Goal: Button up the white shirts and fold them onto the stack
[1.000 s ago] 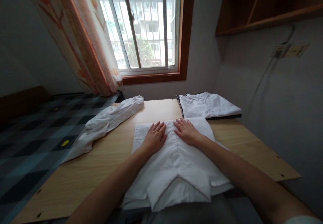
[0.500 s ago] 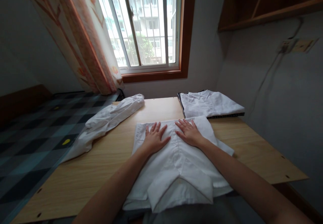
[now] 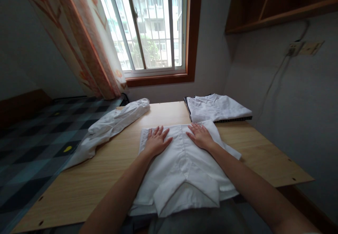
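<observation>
A white button-up shirt [image 3: 176, 167] lies folded on the wooden board [image 3: 116, 177], its collar toward me and its button strip running up the middle. My left hand [image 3: 156, 141] rests flat on the far left part of the shirt, fingers spread. On the far right part lies my right hand [image 3: 200, 137], also flat with its fingers apart. Neither hand grips the cloth. A corner of white fabric sticks out past the shirt's right side. The collar end reaches over the board's near edge.
At the back right sits a folded white shirt [image 3: 216, 107] on dark folded cloth. A crumpled white garment [image 3: 113, 125] stretches along the board's left side, beside a bed with a checked cover [image 3: 34, 149]. A window [image 3: 150, 30] and a wooden shelf [image 3: 253, 23] are beyond.
My hands have slid slightly apart across the shirt, the left one outward to the left and the right one a little to the right. The camera view has shifted slightly.
</observation>
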Tool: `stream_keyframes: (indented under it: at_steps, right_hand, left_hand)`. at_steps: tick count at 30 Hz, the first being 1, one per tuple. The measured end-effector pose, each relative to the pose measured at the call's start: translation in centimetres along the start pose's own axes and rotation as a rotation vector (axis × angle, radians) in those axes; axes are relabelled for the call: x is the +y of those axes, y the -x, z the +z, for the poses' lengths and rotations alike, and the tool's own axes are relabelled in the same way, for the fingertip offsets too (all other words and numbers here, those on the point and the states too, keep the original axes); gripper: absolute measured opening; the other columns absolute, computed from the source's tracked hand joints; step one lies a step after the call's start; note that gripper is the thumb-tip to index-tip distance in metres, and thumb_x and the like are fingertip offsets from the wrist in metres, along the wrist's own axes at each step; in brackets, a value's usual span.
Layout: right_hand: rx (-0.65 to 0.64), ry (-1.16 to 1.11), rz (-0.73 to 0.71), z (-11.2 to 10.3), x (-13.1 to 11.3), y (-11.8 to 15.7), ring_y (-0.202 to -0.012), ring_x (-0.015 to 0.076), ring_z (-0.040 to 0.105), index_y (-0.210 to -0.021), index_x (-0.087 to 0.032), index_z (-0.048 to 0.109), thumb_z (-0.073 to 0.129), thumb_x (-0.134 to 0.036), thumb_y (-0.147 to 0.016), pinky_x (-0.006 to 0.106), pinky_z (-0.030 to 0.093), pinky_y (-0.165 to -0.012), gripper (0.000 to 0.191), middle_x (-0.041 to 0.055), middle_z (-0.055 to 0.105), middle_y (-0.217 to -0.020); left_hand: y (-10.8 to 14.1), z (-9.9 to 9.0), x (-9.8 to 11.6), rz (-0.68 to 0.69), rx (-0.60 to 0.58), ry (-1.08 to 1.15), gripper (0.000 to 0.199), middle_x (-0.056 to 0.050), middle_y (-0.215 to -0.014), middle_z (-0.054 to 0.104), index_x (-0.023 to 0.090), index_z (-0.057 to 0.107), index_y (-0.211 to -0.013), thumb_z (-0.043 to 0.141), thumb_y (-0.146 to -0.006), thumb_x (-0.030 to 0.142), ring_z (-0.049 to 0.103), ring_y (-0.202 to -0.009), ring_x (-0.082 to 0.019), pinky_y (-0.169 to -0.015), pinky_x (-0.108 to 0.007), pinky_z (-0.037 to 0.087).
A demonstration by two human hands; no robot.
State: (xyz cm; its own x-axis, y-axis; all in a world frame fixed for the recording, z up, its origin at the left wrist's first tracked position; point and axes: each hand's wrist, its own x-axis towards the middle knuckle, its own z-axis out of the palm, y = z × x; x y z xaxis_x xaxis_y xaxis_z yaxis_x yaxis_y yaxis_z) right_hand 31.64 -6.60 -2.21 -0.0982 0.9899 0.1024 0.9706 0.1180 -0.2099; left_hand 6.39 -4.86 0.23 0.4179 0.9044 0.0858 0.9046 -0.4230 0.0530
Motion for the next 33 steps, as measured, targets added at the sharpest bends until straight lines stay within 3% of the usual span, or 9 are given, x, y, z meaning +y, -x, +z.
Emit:
stream_keyframes:
  at_steps: [5,13,18,24,33]
  right_hand:
    - [0.03,0.028,0.066,0.2,0.6,0.3,-0.149,0.0238,0.025,-0.152,-0.02,0.039,0.024,-0.054,-0.103,0.045,0.011,-0.121,0.061,0.0095,0.033,-0.16]
    - [0.096,0.016,0.341,0.0,1.8,0.4,-0.151,0.0281,0.016,-0.155,-0.017,0.032,0.028,-0.06,-0.1,0.05,0.007,-0.121,0.07,0.015,0.023,-0.163]
    - [0.125,0.025,0.369,-0.1,3.0,0.4,-0.151,0.0307,0.016,-0.154,-0.017,0.034,0.03,-0.058,-0.099,0.049,0.011,-0.12,0.069,0.015,0.024,-0.163]
    - [0.16,0.028,0.456,0.1,5.5,0.2,-0.149,0.0321,0.019,-0.155,-0.018,0.033,0.032,-0.055,-0.099,0.047,0.019,-0.119,0.067,0.0131,0.025,-0.163]
    - [0.253,0.058,0.449,0.6,6.8,0.3,-0.147,0.0313,0.025,-0.151,-0.022,0.042,0.032,-0.039,-0.1,0.051,0.023,-0.116,0.055,0.011,0.034,-0.159]
  left_hand:
    - [-0.1,-0.2,-0.5,-0.038,-0.004,-0.014,0.064,-0.011,-0.161,0.031,0.026,0.04,-0.151,0.025,-0.099,0.06,0.021,-0.151,-0.029,-0.121,-0.054,0.009]
    - [-0.1,-0.6,-2.1,-0.191,-0.021,-0.068,0.069,-0.01,-0.161,0.029,0.02,0.038,-0.153,0.024,-0.098,0.06,0.022,-0.15,-0.031,-0.121,-0.052,0.013]
    - [-0.2,-0.8,-3.1,-0.278,-0.039,-0.088,0.07,-0.009,-0.162,0.027,0.021,0.034,-0.154,0.024,-0.097,0.061,0.021,-0.151,-0.028,-0.12,-0.05,0.018]
    - [-0.5,-0.5,-3.7,-0.363,-0.005,-0.134,0.073,-0.017,-0.158,0.033,0.016,0.039,-0.152,0.021,-0.096,0.061,0.03,-0.147,-0.029,-0.118,-0.048,0.023]
    - [-0.6,-0.3,-4.8,-0.455,0.036,-0.099,0.074,-0.016,-0.159,0.033,0.01,0.04,-0.15,0.021,-0.096,0.057,0.024,-0.149,-0.03,-0.12,-0.052,0.02]
